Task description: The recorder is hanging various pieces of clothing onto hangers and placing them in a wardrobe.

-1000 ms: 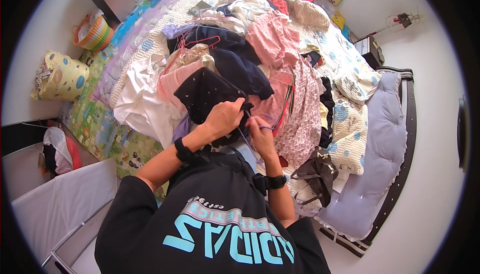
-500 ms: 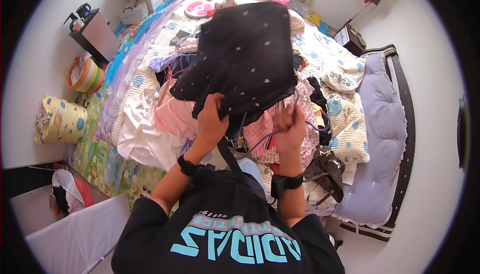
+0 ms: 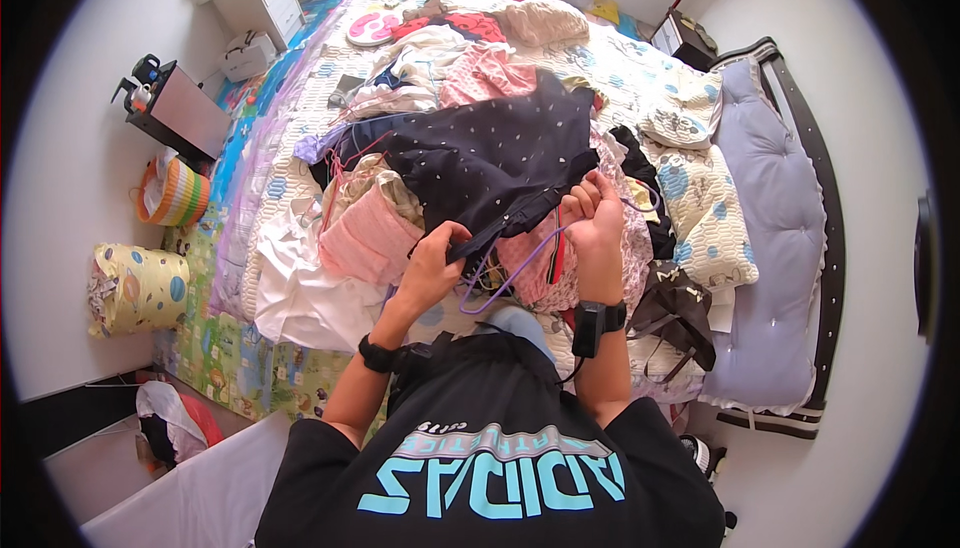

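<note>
A dark garment (image 3: 490,148) with small white spots is spread out in front of me over the clothes pile. My left hand (image 3: 432,266) is closed on its near edge, at the left corner. On the right, my right hand (image 3: 594,210) is closed on a thin purple clothes hanger (image 3: 520,273), whose frame slants down to the left below the garment. The garment's right corner lies against those fingers; whether they pinch it too, I cannot tell. Close by are a folded pink cloth (image 3: 370,238) and a pink patterned garment (image 3: 625,248).
Heaped clothes cover the bed (image 3: 330,68), with a white garment (image 3: 310,278) at the near left. A dark bag (image 3: 675,313) lies to the right, by a pillow (image 3: 705,218) and a grey headboard cushion (image 3: 765,278). Baskets (image 3: 175,193) stand on the floor at left.
The spotted garment, held up high before, has dropped and spread lower over the pile. My right hand has come to its right corner with the hanger. The view has shifted slightly.
</note>
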A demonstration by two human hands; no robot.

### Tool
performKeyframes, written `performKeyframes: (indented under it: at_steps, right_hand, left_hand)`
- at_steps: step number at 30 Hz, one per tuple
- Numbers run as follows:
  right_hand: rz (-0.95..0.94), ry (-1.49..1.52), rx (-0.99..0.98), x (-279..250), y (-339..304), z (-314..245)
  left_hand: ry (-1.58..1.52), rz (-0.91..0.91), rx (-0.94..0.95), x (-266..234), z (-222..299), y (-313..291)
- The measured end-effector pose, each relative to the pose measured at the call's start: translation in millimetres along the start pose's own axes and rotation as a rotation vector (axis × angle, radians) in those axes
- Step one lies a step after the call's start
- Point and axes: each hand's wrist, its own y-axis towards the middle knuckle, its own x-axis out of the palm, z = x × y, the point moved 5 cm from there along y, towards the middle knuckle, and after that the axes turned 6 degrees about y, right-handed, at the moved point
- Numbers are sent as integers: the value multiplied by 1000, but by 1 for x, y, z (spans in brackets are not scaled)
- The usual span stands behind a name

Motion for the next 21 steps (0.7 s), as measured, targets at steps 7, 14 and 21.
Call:
performKeyframes:
  at_steps: [7,14,21]
  right_hand:
    - [82,166,30,-36,28,-3]
    - [299,123,-101,-91,63,-8]
    - [217,-130,-1,-94,64,1]
  left_hand:
    - [-117,-188,-7,12,-11,-3]
    - [-46,-212,-86,13,-2,-6]
    - [-112,-116,-143,4,-18,-1]
